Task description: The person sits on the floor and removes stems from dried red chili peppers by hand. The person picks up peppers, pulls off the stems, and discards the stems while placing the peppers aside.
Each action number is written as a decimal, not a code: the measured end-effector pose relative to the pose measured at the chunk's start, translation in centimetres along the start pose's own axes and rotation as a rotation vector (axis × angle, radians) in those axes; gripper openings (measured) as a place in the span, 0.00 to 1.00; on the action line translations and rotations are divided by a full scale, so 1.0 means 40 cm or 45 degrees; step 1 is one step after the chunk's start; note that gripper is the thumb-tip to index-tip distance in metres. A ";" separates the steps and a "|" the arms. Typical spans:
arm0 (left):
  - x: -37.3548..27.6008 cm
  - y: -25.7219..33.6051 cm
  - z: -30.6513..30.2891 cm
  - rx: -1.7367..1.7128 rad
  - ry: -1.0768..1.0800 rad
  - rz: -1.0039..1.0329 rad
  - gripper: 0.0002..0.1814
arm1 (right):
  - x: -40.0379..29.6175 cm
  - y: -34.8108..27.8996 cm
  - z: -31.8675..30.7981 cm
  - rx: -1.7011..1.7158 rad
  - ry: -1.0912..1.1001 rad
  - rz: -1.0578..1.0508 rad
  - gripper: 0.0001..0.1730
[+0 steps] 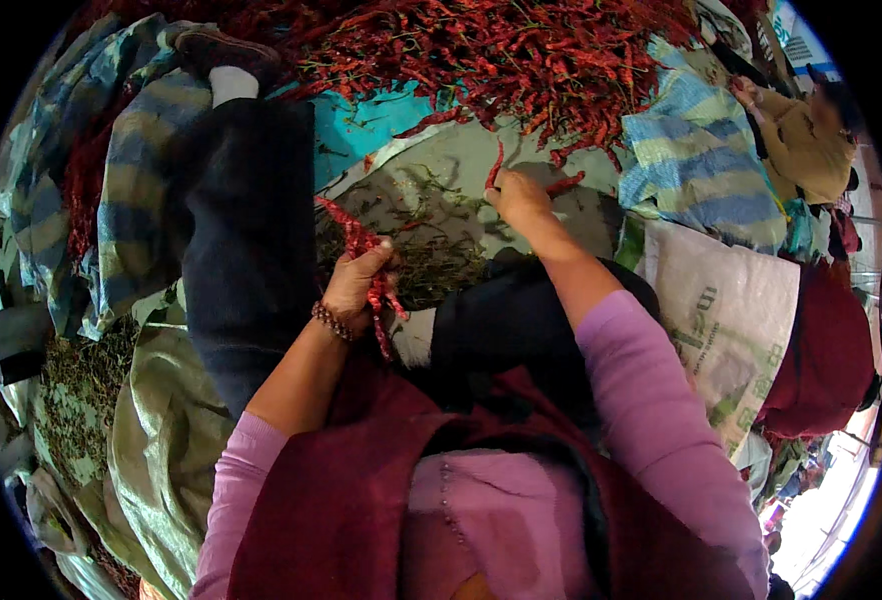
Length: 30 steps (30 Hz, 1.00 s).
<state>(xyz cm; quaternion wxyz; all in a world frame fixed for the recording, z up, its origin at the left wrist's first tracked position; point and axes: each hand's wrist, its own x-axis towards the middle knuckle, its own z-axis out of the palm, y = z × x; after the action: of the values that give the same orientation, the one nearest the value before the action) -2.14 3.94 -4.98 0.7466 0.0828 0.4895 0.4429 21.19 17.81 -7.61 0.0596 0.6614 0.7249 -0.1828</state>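
My left hand [354, 285] grips a small bunch of dried red chili peppers [358, 238], their tips sticking out above and below the fist. A beaded bracelet [331, 321] circles that wrist. Farther forward and to the right, my right hand [519, 196] pinches a single red chili [495, 165] that points upward. Another loose chili [567, 182] shows just beyond the knuckles, on the ground sheet [478, 142]. Beyond both hands spreads a large heap of dried red chilies [501, 52]. Between my legs lies a scatter of pale stems [437, 259].
Blue-striped woven sacking flanks the heap at the right [700, 157] and left [144, 172]. A white printed sack [718, 300] lies by my right arm, a greenish sack [167, 420] at lower left. Another person [805, 150] sits at upper right. My dark trouser leg [253, 225] stretches forward.
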 end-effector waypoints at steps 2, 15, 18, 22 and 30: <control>0.015 -0.019 0.002 0.100 -0.009 -0.022 0.10 | 0.025 0.016 0.058 0.013 0.093 -0.214 0.12; -0.123 0.033 0.014 0.615 0.063 0.724 0.10 | -0.307 -0.330 -0.090 0.920 -0.195 -0.618 0.07; -0.135 0.050 0.007 0.798 0.231 1.067 0.09 | -0.301 -0.347 -0.111 1.051 -0.313 -0.599 0.06; -0.143 0.071 0.023 0.572 0.236 0.543 0.08 | -0.316 -0.335 -0.192 1.008 -0.500 -0.750 0.08; -0.261 0.466 -0.083 0.477 0.522 0.983 0.10 | -0.276 -0.157 -0.147 0.622 -0.524 -1.383 0.19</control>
<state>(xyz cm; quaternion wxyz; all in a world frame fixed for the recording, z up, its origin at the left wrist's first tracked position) -16.99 6.23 10.59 0.3876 0.3028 0.6317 0.5992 17.25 9.12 2.61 -0.0564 0.1445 0.8685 -0.4709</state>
